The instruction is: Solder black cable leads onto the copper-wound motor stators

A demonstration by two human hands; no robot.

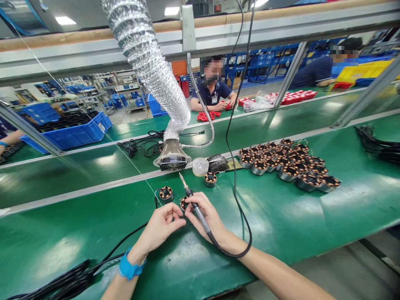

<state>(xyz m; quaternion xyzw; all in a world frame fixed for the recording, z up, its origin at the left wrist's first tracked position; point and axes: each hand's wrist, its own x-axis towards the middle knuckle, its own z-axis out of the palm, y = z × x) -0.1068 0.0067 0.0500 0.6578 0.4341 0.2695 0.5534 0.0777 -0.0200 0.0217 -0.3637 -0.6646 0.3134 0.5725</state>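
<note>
A soldering iron (197, 210) lies across my right hand (208, 218), its bare tip slanting up and away to the left. The fingers of that hand are curled round its grip, and they also touch a copper-wound motor stator (183, 204), partly hidden behind them. My left hand (164, 225), with a blue wrist strap (130, 265), is curled close to the same stator. Its thumb and fingers come together; what they pinch, if anything, is too small to make out. A second stator (166, 194) stands just beyond my left hand, and another (210, 179) sits farther right.
A fume extraction hood (172, 155) hangs ahead beneath a silver duct, beside a round whitish container (200, 166). Many stators (290, 162) cluster at the right. Black cables (71, 277) lie front left. The iron's cord (235, 183) loops by my right forearm. A co-worker (214, 89) sits opposite.
</note>
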